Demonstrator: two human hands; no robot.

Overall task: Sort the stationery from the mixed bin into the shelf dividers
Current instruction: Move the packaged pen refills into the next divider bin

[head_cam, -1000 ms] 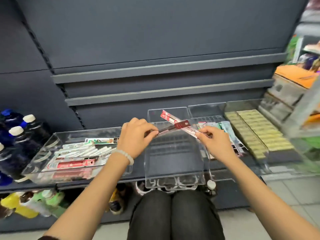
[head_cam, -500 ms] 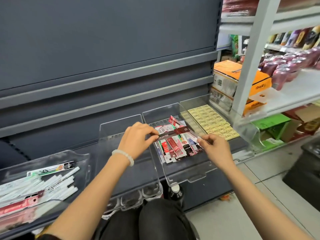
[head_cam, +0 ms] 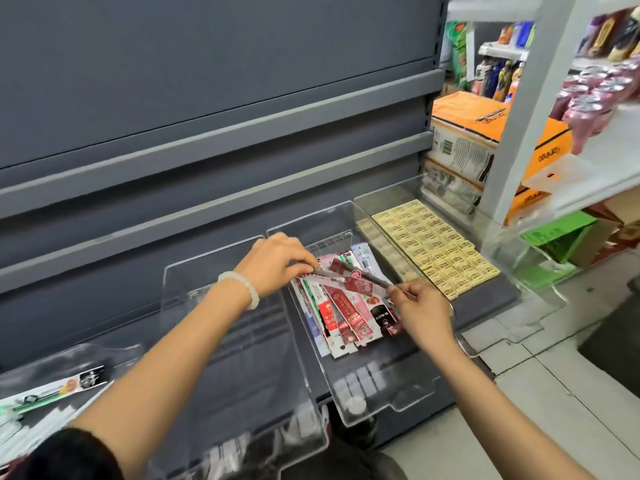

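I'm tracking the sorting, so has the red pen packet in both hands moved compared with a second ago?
Yes. The red pen packet, pinched by the left hand and right hand, has gone right, from over the empty tray to the mixed tray.

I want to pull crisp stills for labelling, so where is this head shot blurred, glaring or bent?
Head view: motion smear softens the pink cans on the white shelf at right and the pen packets at lower left; the packets in the mixed bin and both hands, left and right, stay fairly sharp; pale reflections streak the clear dividers; wide-angle bending tilts the grey shelf rails.
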